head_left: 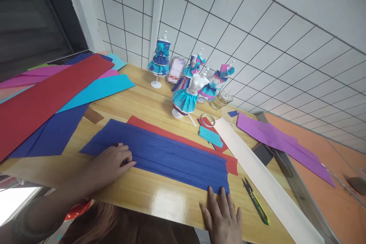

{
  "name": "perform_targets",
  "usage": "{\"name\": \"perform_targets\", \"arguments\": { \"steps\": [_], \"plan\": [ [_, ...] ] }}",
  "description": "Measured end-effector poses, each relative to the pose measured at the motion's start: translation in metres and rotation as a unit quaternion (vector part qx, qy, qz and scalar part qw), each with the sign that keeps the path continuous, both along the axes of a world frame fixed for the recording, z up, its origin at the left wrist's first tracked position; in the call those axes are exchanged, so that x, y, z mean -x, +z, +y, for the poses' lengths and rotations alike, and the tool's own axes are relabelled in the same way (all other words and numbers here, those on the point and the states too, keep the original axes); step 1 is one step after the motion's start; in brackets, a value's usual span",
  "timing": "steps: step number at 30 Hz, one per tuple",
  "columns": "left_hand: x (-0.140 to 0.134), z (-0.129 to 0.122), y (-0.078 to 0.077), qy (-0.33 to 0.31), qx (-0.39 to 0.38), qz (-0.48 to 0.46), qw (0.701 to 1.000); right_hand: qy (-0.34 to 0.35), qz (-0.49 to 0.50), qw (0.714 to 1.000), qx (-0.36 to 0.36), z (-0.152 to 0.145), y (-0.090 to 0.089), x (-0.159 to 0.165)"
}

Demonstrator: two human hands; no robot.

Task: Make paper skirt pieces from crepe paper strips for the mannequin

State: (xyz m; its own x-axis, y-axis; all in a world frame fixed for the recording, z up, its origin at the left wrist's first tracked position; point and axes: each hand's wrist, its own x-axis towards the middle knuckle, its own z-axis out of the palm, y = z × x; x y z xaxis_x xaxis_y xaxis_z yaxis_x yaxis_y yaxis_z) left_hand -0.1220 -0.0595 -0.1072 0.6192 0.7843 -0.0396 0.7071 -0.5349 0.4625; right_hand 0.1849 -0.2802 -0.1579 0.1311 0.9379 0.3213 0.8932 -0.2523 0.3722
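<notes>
A long strip of blue crepe paper [171,152] with crease lines along its length lies on the wooden table in front of me. My left hand [116,162] rests at its near left edge, fingers curled and thumb against the paper's edge. At the near right corner, my right hand [224,215] lies with fingers spread, the tips touching the paper. Beneath the blue strip, a red paper strip [233,164] shows along the far and right sides. Green-handled thread snips [256,200] lie to the right of my right hand.
Small mannequins in paper dresses stand behind, the nearest mannequin [185,99] in a turquoise skirt. Beside them are a glass jar [222,100] and a tape roll [207,120]. Coloured sheets [57,103] pile up left; a white strip [265,179], phone [263,153] and purple paper [280,141] lie right.
</notes>
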Motion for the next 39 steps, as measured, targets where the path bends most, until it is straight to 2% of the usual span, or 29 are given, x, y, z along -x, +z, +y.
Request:
{"name": "perform_targets", "arguments": {
  "steps": [11,19,25,28,33,39],
  "plan": [
    [-0.001,0.002,0.005,-0.004,0.028,0.031,0.999,-0.01,0.017,1.0,0.011,-0.001,-0.001,-0.001],
    [0.003,0.002,0.0,0.007,0.025,0.016,1.0,-0.006,-0.002,1.0,0.006,-0.001,-0.003,-0.002],
    [0.004,0.005,-0.004,0.014,0.028,0.021,0.999,0.024,-0.03,0.999,0.005,-0.004,-0.01,-0.01],
    [0.006,0.005,-0.009,0.011,0.015,-0.006,1.0,0.039,-0.038,0.999,0.004,-0.004,-0.01,-0.011],
    [0.008,-0.003,-0.016,-0.029,-0.075,-0.041,0.996,0.018,-0.009,1.0,0.015,-0.005,-0.01,-0.011],
    [-0.008,-0.029,-0.011,-0.095,-0.23,-0.026,0.968,0.027,-0.002,1.0,0.007,-0.004,-0.009,-0.009]
  ]
}}
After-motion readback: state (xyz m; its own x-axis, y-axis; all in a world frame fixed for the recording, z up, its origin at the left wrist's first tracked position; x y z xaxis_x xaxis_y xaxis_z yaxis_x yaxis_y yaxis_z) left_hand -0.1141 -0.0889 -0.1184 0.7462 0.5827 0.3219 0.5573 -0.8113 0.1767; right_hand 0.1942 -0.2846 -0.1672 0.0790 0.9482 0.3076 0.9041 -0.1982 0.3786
